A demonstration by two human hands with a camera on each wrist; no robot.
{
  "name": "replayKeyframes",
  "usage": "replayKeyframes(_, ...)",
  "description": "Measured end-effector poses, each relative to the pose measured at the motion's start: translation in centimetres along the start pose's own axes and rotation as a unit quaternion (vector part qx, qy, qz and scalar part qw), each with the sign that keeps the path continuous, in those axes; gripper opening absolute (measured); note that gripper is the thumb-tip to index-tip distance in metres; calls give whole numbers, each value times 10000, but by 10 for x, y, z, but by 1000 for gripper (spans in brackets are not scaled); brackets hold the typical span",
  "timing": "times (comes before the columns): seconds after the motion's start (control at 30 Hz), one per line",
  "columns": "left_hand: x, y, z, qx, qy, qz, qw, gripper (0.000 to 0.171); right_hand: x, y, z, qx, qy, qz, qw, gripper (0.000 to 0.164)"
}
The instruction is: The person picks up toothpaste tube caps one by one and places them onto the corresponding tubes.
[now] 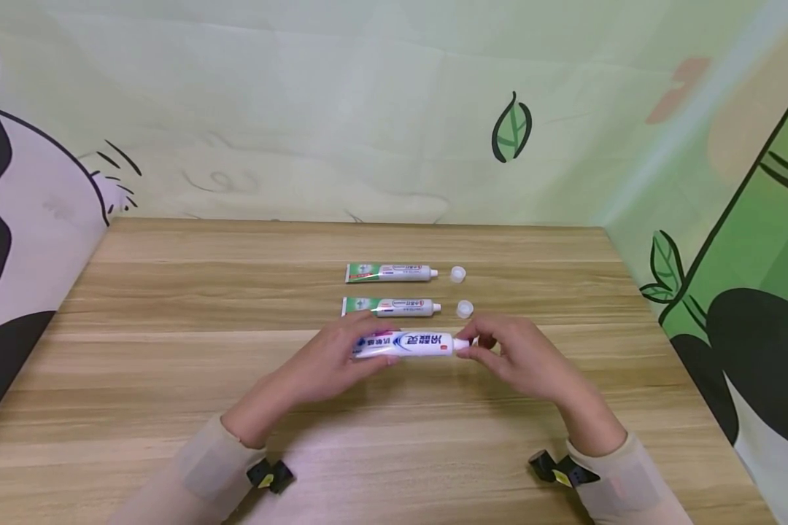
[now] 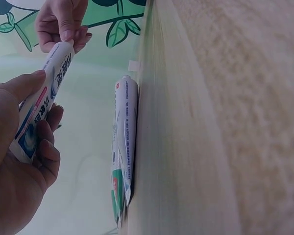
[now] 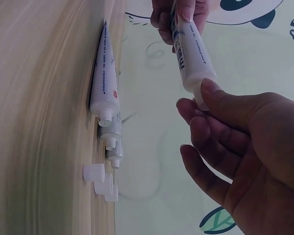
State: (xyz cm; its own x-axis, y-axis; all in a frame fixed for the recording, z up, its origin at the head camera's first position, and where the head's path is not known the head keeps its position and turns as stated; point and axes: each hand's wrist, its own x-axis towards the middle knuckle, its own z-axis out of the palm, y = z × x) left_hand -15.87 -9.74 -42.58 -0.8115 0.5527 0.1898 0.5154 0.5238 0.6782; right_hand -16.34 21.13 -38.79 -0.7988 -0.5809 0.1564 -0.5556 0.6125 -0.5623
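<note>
Head view. Bench [image 1: 394,452]: pale wood grain, lengthwise streaks, a glossy patch of light near the front. Backdrop [image 1: 341,131]: pale green, printed with leaves and black-and-white figures cut off by the frame edges. On the bench: two green-and-silver tubes [image 1: 403,273], uncapped, parallel; two white caps [image 1: 457,274], one just beyond each nozzle. Above the bench, nearer the wearer: white toothpaste tube [image 1: 420,343], its rear end gripped by the fingers of the left hand [image 1: 341,350] and partly covered by them; nozzle end pinched by the fingers of the right hand [image 1: 508,350].

Left wrist view. Bench edge-on, close grain blurred. Tubes lie overlapped; their number is hard to make out. Held tube slants upward between both hands.

Right wrist view. Three uncapped tubes, the nearest white tube [image 3: 105,83] largely masking the others; three caps in a row. Whether thumb and forefinger cover a cap or bare neck cannot be told.
</note>
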Motion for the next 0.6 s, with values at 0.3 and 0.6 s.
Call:
replayKeyframes(0.3, 0, 1, -1, 13, 11, 11, 10000, 41, -1, 1, 1, -175, -99, -138, 9997, 5)
replayKeyframes(0.6, 0, 0, 0, -11, -8, -13, 10000, 40, -1, 1, -1, 151, -339, 82, 9993, 11)
